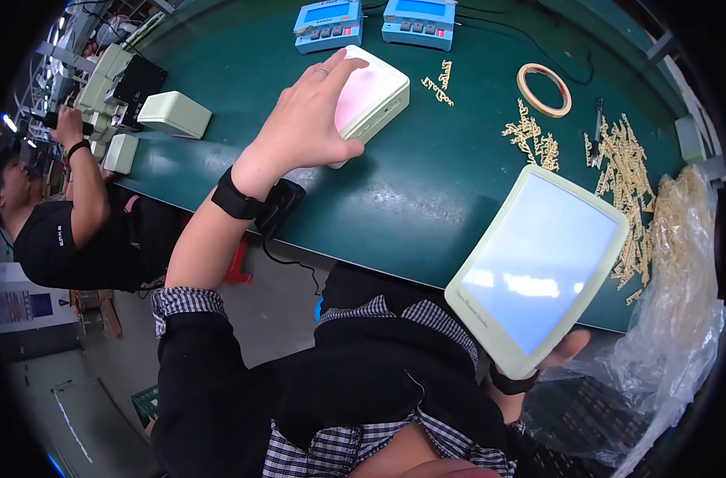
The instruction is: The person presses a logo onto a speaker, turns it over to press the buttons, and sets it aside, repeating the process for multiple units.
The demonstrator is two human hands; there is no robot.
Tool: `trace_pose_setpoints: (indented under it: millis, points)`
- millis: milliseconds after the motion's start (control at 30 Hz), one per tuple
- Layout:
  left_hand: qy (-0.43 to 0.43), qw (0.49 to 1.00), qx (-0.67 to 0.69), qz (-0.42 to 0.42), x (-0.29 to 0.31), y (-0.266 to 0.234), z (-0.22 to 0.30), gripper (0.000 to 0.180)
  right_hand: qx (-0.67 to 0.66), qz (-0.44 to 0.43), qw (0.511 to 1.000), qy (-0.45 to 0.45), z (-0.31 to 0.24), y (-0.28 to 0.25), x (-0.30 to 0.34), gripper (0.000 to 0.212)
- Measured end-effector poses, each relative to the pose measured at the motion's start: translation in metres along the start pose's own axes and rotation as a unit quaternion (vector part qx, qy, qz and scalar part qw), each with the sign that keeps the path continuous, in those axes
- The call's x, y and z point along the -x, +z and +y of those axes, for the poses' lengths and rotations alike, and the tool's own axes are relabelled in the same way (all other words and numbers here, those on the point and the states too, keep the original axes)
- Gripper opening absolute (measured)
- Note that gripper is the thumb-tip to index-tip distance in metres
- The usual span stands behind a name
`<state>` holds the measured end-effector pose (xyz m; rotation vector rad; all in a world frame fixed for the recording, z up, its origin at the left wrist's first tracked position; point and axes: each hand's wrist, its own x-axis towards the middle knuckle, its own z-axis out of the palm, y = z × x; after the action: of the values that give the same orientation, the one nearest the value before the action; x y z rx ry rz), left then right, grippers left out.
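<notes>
My left hand [311, 119] grips a pale green boxy device [384, 99] from above, fingers spread over its glowing pinkish face and thumb along its near side. The device is at the table's far middle. At the right, my right hand [568, 349] holds up a pale green framed panel [538, 263] with a bright, glossy white-blue face. Most of that hand is hidden behind the panel's lower corner. A black block [283, 209] with a cable sits at the table's front edge, partly behind my left wrist.
Two blue meters [328, 28] [418, 22] stand at the back. Gold lettering pieces [627, 163], a tape roll [544, 89] and a slim dark tool [598, 131] lie at right, beside a clear plastic bag [681, 263]. Pale green housings [174, 115] and a co-worker [76, 215] are at left.
</notes>
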<state>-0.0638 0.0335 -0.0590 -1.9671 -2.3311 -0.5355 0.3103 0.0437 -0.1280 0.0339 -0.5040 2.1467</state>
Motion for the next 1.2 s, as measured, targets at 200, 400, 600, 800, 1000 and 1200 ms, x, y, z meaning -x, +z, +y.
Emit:
trace_pose_setpoints:
  millis: [200,400,600,800,1000,1200]
  points:
    - [0.031,0.999,0.009,0.022,0.001,-0.001,-0.004,0.082,-0.066,0.061,0.994,0.062,-0.007,-0.019,0.011,0.079]
    - [0.018,0.999,0.011,0.032,0.001,0.002,-0.003,0.081,0.136,0.182,0.974,0.011,0.000,-0.001,-0.003,0.073]
    - [-0.014,0.999,0.035,0.032,-0.002,0.001,0.004,0.083,0.064,0.082,0.995,0.003,-0.001,-0.003,-0.004,0.068]
    - [-0.007,0.999,0.020,0.037,-0.001,0.003,0.003,0.086,0.075,0.068,0.995,-0.018,-0.016,-0.011,0.001,0.066]
    - [0.025,0.999,-0.012,0.029,0.007,0.000,-0.007,0.093,0.110,0.057,0.990,-0.063,-0.030,0.002,0.002,0.063]
    - [0.019,1.000,0.015,-0.015,0.004,-0.008,-0.004,0.099,0.190,0.120,0.973,-0.056,-0.027,0.013,-0.026,0.061]
